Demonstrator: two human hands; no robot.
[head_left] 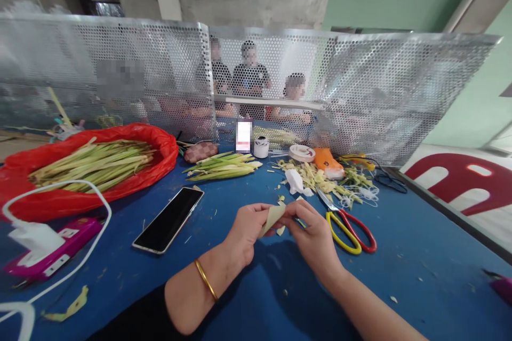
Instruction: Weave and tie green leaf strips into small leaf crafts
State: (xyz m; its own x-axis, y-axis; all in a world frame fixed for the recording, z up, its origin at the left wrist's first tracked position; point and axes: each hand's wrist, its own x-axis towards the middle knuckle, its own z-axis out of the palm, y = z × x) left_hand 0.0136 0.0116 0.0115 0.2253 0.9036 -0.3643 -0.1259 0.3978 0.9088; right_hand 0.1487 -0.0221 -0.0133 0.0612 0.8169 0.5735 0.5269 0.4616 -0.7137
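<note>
A pale green, flat leaf piece is pinched above the table between my two hands. My left hand grips its left side between thumb and fingers; a gold bangle circles that wrist. On the right, my right hand has its thumb and fingers closed at the piece's other edge, and the fingertips partly hide it. Scissors with one yellow and one red handle lie just right of my right hand. Small leaf scraps show beneath and behind my fingers.
A red plastic bag of long green leaves stands left. A phone, purple power strip and white cable lie nearer. Behind are a leaf bundle, tape roll and trimmings. People sit beyond a perforated metal screen.
</note>
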